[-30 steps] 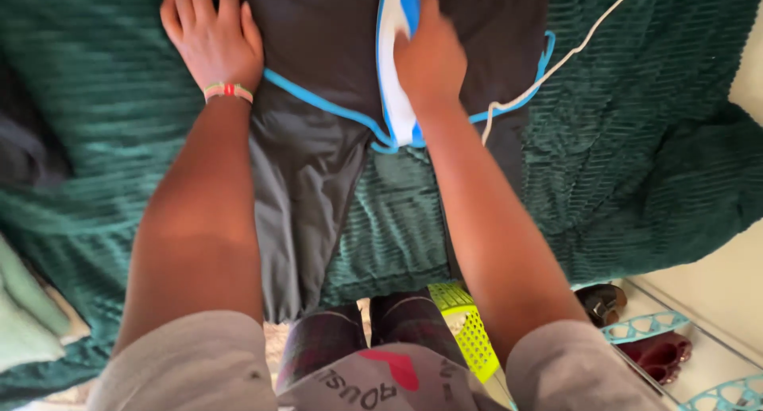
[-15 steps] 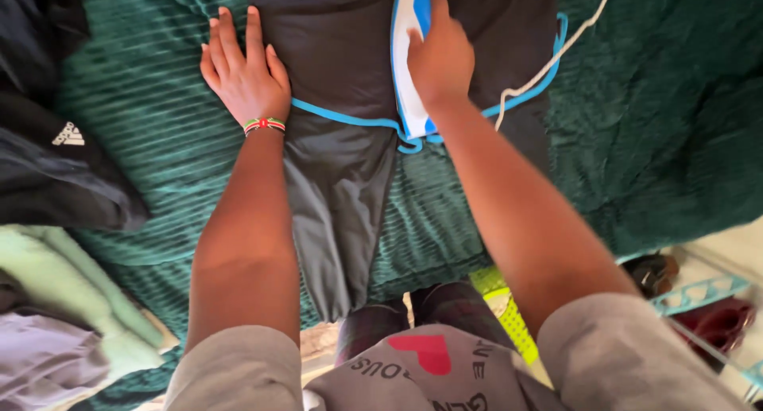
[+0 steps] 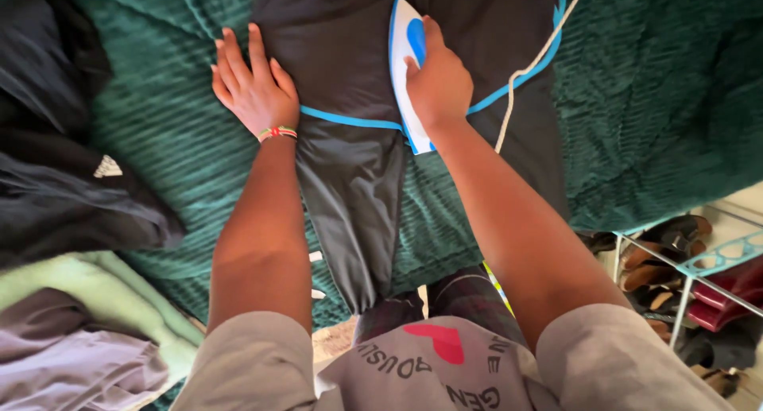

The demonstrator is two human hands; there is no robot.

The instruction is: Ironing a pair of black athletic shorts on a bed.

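Note:
A dark grey garment with bright blue trim (image 3: 342, 69) lies spread on a ribbed green blanket (image 3: 159, 141). My right hand (image 3: 437, 81) grips a white and blue clothes iron (image 3: 404, 53) that rests on the garment's middle. Its white cord (image 3: 528, 69) runs off to the upper right. My left hand (image 3: 254, 81), with a striped bracelet at the wrist, lies flat with fingers spread on the garment's left edge, pressing it onto the blanket.
Dark clothes (image 3: 71, 196) are piled at the left, with a pale green cloth (image 3: 103, 300) and a mauve garment (image 3: 71, 363) below them. A wire shoe rack with shoes (image 3: 683, 260) stands at the lower right, beside the blanket's edge.
The view has shifted, bringing the clothes pile and shoe rack further in. The iron and my right hand have slid slightly back toward me along the garment. My left hand stays flat.

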